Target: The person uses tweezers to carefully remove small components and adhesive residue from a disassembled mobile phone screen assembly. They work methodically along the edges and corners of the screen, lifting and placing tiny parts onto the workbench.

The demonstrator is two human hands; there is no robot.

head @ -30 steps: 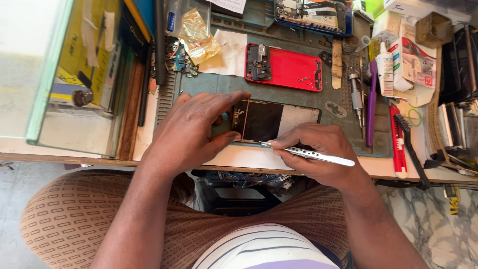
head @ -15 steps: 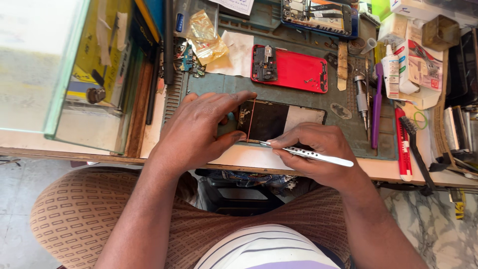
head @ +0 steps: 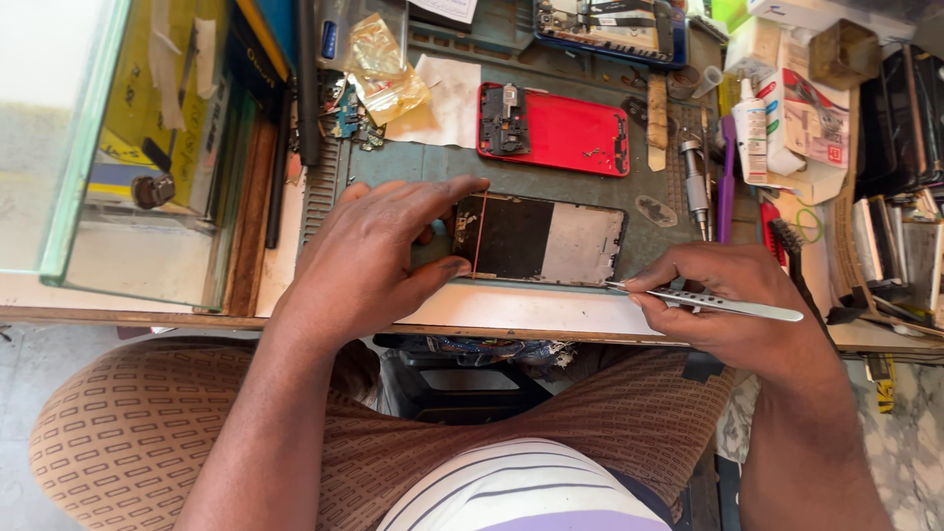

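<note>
**Phone frame held down on the green mat**

Phone frame (head: 539, 239), open and flat, lies in the middle of the green mat (head: 393, 167) near the front edge of the surface (head: 511, 310). One part of it is dark and the other part is pale grey.

Far to the left stands a glass case (head: 88, 147) with yellow things inside. Next to it a long black tool (head: 308, 79) lies along the edge of the mat. A crinkly gold wrapper (head: 385, 71) and a white paper (head: 442, 98) sit at the top of the mat.

The left hand (head: 369, 261) rests on the left end of the phone frame. Its fingers (head: 433, 192) are spread apart, with the thumb at the near corner and a long finger at the far corner, so they pinch the end of the frame and hold it down.

Behind the frame lies a red phone back cover (head: 556, 131), flat on the mat, with a dark camera part at its left end. A blue phone (head: 610, 22) lies further back.

To the right of the frame a silver screwdriver (head: 696, 187) and a purple tool (head: 727, 187) lie side by side. A white bottle (head: 752, 133) and a small white box (head: 811, 123) are just past them.

The right hand (head: 733, 310) is at the right near corner of the frame. Its fingers are closed tight on silver tweezers (head: 713, 301). The tweezers' tip touches the frame's bottom right corner.

Below the surface you can see the person's lap in brown patterned trousers.
</note>
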